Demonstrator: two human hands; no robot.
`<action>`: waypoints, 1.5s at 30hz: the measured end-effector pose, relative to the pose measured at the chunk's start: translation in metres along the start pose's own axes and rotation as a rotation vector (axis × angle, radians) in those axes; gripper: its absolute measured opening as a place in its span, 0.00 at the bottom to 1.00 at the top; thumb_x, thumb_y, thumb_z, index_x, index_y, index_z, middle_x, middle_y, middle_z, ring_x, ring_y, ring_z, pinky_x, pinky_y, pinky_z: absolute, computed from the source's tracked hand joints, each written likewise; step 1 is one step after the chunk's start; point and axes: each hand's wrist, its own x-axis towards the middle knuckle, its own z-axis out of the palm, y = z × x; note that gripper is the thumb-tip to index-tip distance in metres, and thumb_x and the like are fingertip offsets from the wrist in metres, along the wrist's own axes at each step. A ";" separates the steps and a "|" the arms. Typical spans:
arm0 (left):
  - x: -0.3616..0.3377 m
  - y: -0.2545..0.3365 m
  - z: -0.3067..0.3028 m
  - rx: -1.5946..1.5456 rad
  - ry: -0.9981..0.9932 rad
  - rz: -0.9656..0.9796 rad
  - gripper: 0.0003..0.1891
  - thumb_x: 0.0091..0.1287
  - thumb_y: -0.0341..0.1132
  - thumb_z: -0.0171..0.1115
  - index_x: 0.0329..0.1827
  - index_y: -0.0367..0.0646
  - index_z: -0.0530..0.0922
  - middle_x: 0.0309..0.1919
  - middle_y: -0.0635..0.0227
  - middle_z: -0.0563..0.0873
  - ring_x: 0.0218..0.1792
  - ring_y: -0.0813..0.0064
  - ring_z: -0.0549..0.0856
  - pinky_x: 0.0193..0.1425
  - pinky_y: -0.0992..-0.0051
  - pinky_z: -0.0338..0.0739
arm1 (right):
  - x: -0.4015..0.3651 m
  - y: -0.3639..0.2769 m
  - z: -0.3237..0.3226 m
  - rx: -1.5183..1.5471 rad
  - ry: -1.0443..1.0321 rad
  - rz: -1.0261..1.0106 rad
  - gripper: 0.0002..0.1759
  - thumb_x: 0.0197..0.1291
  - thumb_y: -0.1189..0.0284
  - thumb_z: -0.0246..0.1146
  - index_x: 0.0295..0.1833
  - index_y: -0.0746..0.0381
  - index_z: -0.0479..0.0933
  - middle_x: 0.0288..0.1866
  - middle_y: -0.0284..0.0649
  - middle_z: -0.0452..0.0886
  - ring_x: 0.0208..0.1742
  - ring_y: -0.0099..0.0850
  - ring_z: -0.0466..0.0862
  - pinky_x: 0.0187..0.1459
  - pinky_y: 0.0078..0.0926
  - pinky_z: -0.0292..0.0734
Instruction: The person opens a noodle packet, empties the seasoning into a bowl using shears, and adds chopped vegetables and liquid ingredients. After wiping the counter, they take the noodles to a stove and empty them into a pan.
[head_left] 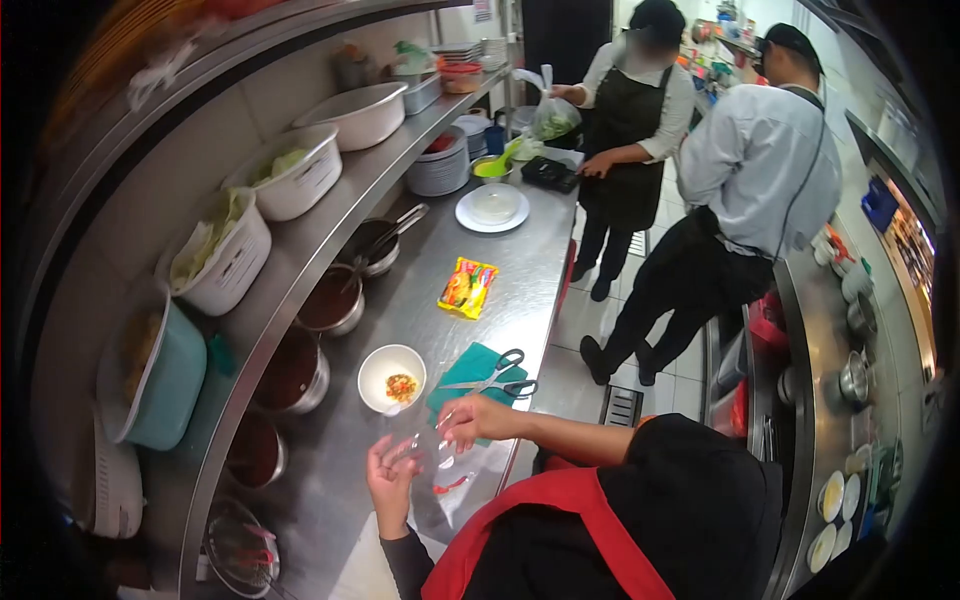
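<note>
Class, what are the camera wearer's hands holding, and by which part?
The left hand and right hand hold clear plastic, seemingly a bag, near its upper edge.

Bowl left of scissors

No readable text.
Past the right hand, the yellow packet carries print (too blurred to read).

The view is taken from the person's head, above the black-clad torso, and is directed forward and steeply down. The bare left hand and bare right hand are covered closely; the grey steel counter is seen receding. Edge detail is apparently distorted.
</note>
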 end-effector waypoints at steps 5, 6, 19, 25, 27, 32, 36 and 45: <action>0.027 -0.007 0.021 0.080 -0.064 -0.047 0.08 0.64 0.27 0.54 0.44 0.35 0.73 0.34 0.59 0.84 0.29 0.74 0.84 0.27 0.81 0.76 | -0.033 -0.022 -0.020 -0.107 0.023 -0.061 0.20 0.58 0.77 0.56 0.58 0.63 0.68 0.39 0.40 0.81 0.33 0.24 0.82 0.35 0.19 0.78; 0.029 -0.004 0.026 0.084 -0.086 -0.044 0.07 0.64 0.28 0.53 0.43 0.35 0.73 0.34 0.59 0.84 0.29 0.74 0.84 0.27 0.81 0.77 | -0.039 -0.032 -0.020 -0.106 0.038 -0.037 0.20 0.58 0.77 0.56 0.58 0.63 0.68 0.39 0.40 0.81 0.33 0.24 0.82 0.35 0.19 0.78; 0.048 0.013 0.131 -0.235 -0.467 -0.159 0.17 0.67 0.39 0.41 0.35 0.34 0.74 0.37 0.56 0.79 0.37 0.65 0.82 0.38 0.72 0.80 | -0.149 -0.053 -0.109 0.435 0.042 -0.199 0.13 0.62 0.65 0.54 0.42 0.65 0.71 0.50 0.43 0.76 0.43 0.30 0.82 0.40 0.24 0.79; 0.043 -0.005 0.204 0.291 -0.588 -0.003 0.08 0.62 0.30 0.52 0.40 0.37 0.76 0.36 0.71 0.80 0.31 0.86 0.77 0.32 0.84 0.72 | -0.209 -0.058 -0.137 -0.243 0.235 -0.096 0.21 0.56 0.66 0.64 0.51 0.62 0.66 0.43 0.40 0.80 0.44 0.25 0.78 0.43 0.23 0.73; 0.035 -0.010 0.233 0.381 -0.592 0.019 0.11 0.55 0.20 0.58 0.42 0.38 0.75 0.35 0.72 0.81 0.31 0.87 0.77 0.33 0.84 0.72 | -0.223 -0.062 -0.143 -0.371 0.194 -0.037 0.25 0.54 0.66 0.66 0.53 0.62 0.66 0.44 0.41 0.80 0.45 0.27 0.78 0.45 0.25 0.72; 0.027 -0.032 0.287 0.399 -0.649 0.043 0.19 0.56 0.23 0.61 0.51 0.40 0.69 0.37 0.70 0.80 0.36 0.84 0.79 0.38 0.84 0.73 | -0.243 -0.053 -0.151 -0.454 0.127 0.022 0.24 0.54 0.67 0.63 0.55 0.63 0.67 0.42 0.40 0.79 0.41 0.27 0.80 0.40 0.24 0.74; 0.026 -0.060 0.301 0.215 -0.699 -0.289 0.20 0.58 0.26 0.60 0.54 0.42 0.69 0.31 0.71 0.82 0.31 0.84 0.78 0.33 0.83 0.73 | -0.270 -0.038 -0.177 -0.026 0.215 0.100 0.18 0.54 0.73 0.61 0.51 0.67 0.71 0.36 0.36 0.79 0.34 0.21 0.79 0.33 0.19 0.74; 0.019 -0.109 0.332 0.324 -0.656 -0.353 0.08 0.61 0.29 0.58 0.42 0.41 0.75 0.25 0.74 0.80 0.26 0.87 0.78 0.31 0.85 0.74 | -0.304 -0.025 -0.191 -0.630 0.568 0.079 0.11 0.48 0.77 0.62 0.39 0.66 0.72 0.25 0.41 0.80 0.28 0.25 0.78 0.31 0.24 0.72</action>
